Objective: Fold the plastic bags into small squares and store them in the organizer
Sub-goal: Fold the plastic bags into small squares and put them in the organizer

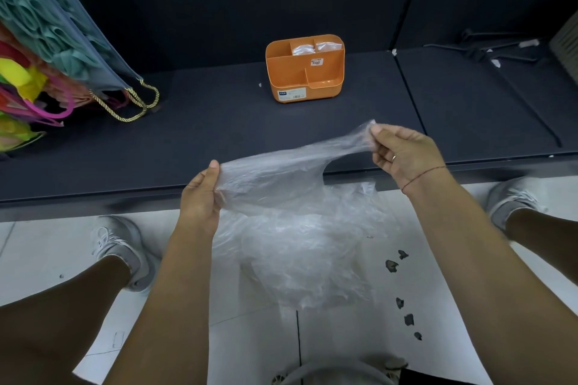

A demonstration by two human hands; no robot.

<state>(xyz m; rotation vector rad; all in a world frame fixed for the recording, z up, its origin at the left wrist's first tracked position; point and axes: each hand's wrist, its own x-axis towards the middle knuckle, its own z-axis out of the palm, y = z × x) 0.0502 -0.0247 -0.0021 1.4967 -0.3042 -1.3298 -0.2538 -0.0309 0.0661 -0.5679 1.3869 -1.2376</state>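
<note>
Over a heap of clear bags (300, 253) on the floor (47, 247), the left hand (201, 197) and right hand (403, 155) each pinch one end of a plastic bag (281, 172) in closed fingers, stretched between them. It is not folded yet, so next it likely needs smoothing flat. Farther back on the dark shelf (219, 122), the orange organizer (291, 78) holds folded bags (302, 49) in its two back pockets.

Both hands up: left hand (200, 197) and right hand (403, 153) pinch a clear plastic bag (281, 178) stretched between them, orange organizer (305, 69) behind on the dark shelf (203, 122).
</note>
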